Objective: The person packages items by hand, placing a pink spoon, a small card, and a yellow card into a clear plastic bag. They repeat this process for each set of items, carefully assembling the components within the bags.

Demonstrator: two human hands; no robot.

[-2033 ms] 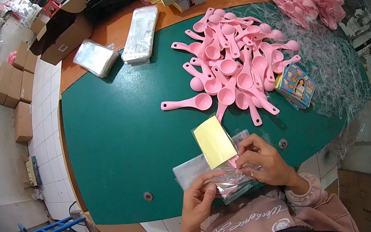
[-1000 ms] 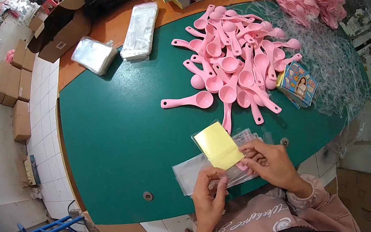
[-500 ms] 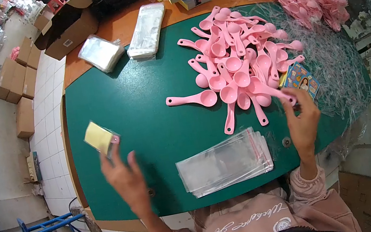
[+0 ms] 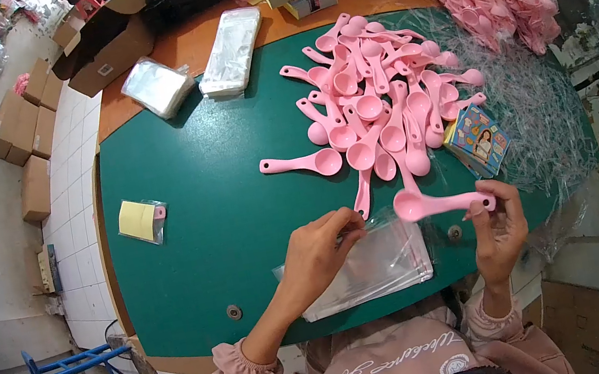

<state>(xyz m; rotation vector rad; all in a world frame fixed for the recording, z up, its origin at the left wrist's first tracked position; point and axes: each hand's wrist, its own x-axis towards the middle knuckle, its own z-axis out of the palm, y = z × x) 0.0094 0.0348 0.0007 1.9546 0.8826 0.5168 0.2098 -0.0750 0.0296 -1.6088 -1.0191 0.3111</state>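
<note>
Head view, right fingers pinching pink spoon, left fingers curled near bags.

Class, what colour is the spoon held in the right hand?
The spoon is pink, best seen in the head view.

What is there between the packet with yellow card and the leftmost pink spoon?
Only bare green tabletop separates the packet from the spoon, as the head view shows.
</note>
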